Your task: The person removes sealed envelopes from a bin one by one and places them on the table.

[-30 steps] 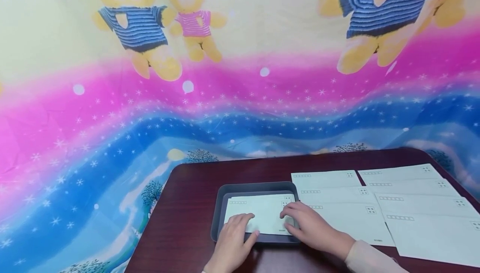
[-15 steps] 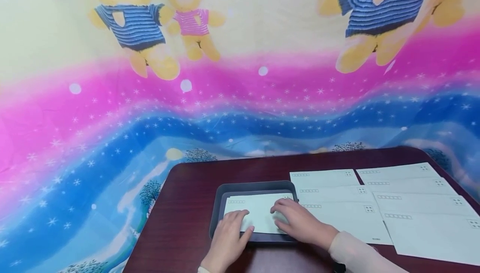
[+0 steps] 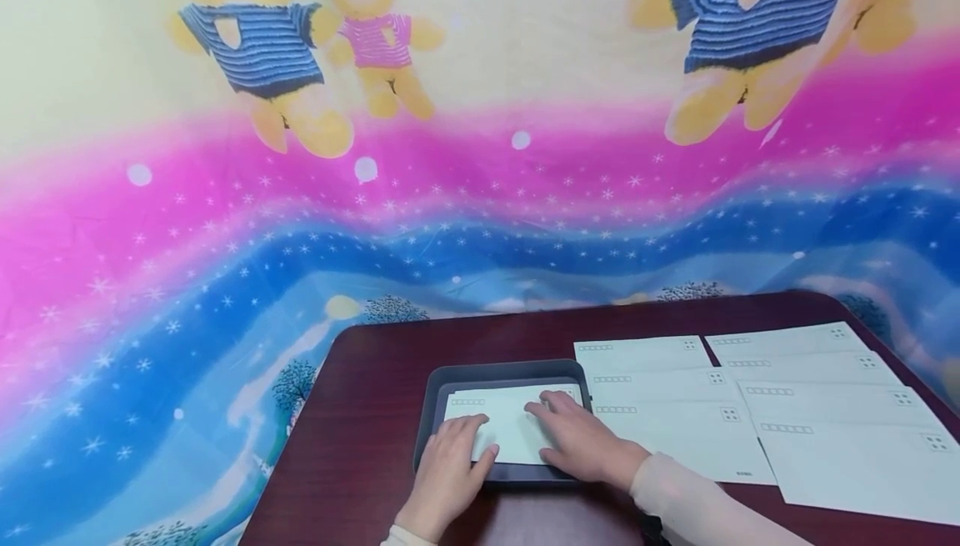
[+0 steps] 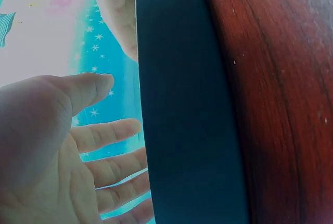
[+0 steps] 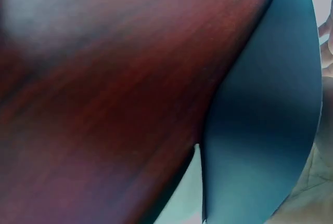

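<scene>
White envelopes (image 3: 506, 425) lie in a shallow dark grey tray (image 3: 504, 369), their edges slightly out of line. My left hand (image 3: 452, 467) spreads over their left part, fingers forward and thumb apart. In the left wrist view the left fingers (image 4: 106, 136) look straight and relaxed behind the tray wall (image 4: 190, 104). From the right, my right hand (image 3: 583, 439) reaches in over the envelopes, fingertips right at the top one's surface. The tray wall (image 5: 265, 94) hides most of the right hand in the right wrist view.
More white envelopes lie right of the tray in two overlapping columns, a nearer column (image 3: 690, 446) and a farther-right column (image 3: 877, 471). The dark red wooden table (image 3: 360, 446) ends in a rounded back corner. A cloth printed with bears (image 3: 255, 50) hangs behind it.
My right hand has slid left across the envelopes, from their right edge further over the top one. The left hand keeps about the same place over the tray.
</scene>
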The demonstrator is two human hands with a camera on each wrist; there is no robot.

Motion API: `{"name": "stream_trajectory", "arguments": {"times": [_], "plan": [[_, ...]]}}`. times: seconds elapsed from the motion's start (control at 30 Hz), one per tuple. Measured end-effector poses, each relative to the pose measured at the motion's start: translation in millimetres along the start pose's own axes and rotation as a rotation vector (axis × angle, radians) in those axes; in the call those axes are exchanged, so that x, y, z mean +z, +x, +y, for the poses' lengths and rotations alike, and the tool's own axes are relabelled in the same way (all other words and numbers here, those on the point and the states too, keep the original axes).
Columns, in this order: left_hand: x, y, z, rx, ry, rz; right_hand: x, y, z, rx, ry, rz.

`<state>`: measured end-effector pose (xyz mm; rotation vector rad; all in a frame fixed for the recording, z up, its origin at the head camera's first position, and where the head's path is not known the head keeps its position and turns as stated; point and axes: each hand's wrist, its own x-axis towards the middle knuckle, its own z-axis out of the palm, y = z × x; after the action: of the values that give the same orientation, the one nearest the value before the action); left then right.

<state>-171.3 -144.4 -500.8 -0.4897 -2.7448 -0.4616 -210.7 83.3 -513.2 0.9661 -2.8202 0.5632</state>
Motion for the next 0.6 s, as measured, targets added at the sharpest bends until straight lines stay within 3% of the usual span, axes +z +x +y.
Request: {"name": "stream_trajectory", "arguments": {"times": [0.2,0.43,0.6], "plan": [[-0.7,0.6,-1.7,-0.006,-0.001,-0.005,-0.2,7.5,-1.3,-0.001,-0.025,-0.006],[-1.4,2.2,-2.1,-0.002,0.001,0.001,-3.2,12.7,-3.1,0.067,-0.031,-0.07],[-1.6,2.1,-2.2,-0.014,-0.003,-0.005,-1.5,14.8,-1.5,0.073,-0.045,-0.065]]}}
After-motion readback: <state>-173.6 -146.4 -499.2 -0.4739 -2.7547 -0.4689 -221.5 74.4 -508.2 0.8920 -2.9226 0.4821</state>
